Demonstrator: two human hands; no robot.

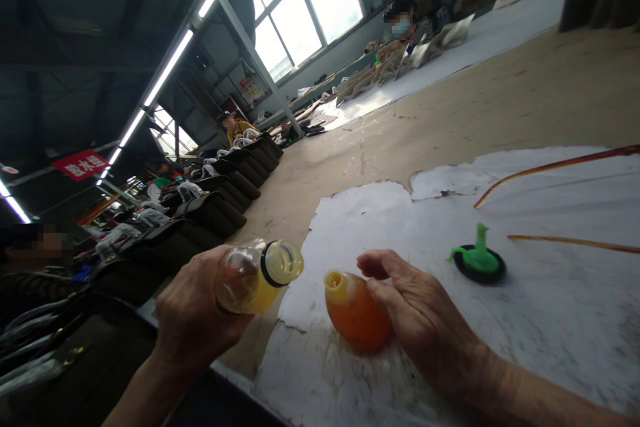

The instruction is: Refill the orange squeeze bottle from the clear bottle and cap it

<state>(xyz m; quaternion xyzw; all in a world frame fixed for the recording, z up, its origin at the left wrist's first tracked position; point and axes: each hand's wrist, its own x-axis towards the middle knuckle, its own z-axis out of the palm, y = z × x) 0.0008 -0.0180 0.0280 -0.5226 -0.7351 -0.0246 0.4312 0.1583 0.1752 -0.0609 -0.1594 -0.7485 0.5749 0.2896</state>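
My left hand [193, 303] is wrapped around a clear bottle [250, 277] with yellowish liquid inside. That bottle is tipped, its uncapped mouth facing the small bottle but apart from it. On the white paper stands the small, rounded bottle [360, 317], filled with orange liquid, its narrow neck also uncapped. My right hand [417, 317] curves against its right side, thumb and fingers at its shoulder; part of the grip is hidden. A green nozzle on a black round base [480, 260] lies to the right of this hand.
Stained, torn white paper [550, 320] covers the near part of the brown worktable [400, 127]. Two thin amber strips [565, 167] lie at right. Dark bags [215, 210] line the left side. A masked co-worker [407, 27] sits across the table, by flat pieces.
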